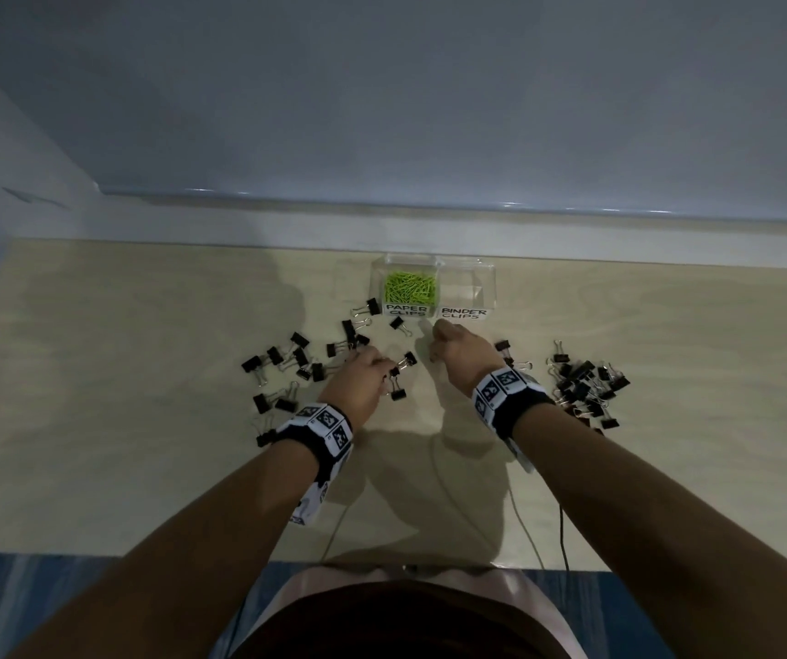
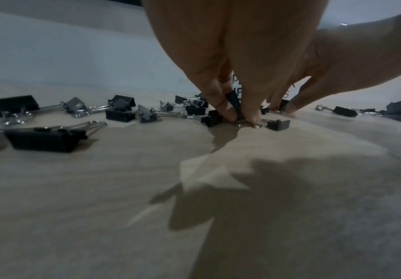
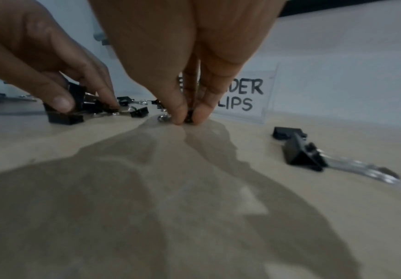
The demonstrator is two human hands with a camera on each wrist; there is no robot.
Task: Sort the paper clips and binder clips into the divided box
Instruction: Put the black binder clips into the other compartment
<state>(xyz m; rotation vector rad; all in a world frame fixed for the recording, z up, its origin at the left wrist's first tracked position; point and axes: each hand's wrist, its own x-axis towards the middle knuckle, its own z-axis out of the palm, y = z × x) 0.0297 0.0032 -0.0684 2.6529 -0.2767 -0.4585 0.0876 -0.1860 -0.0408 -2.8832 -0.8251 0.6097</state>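
Observation:
A clear divided box (image 1: 489,278) stands at the back of the table. Its left compartment, labelled PAPER CLIPS, holds green paper clips (image 1: 409,287); the right one shows a BINDER CLIPS label (image 3: 242,98). My left hand (image 2: 241,118) pinches a black binder clip (image 2: 233,102) down on the table among scattered clips (image 1: 286,361). Just in front of the box my right hand (image 3: 186,118) pinches a small black binder clip (image 3: 190,114) against the tabletop. Both hands sit close together, the left hand (image 1: 372,366) slightly nearer me than the right hand (image 1: 436,347).
A dense pile of black binder clips (image 1: 584,385) lies right of my right wrist. One clip (image 3: 299,151) lies near the box label. Thin cables (image 1: 562,530) run over the light wooden table (image 1: 144,468) toward its front edge. A wall ledge (image 1: 429,221) runs behind the box.

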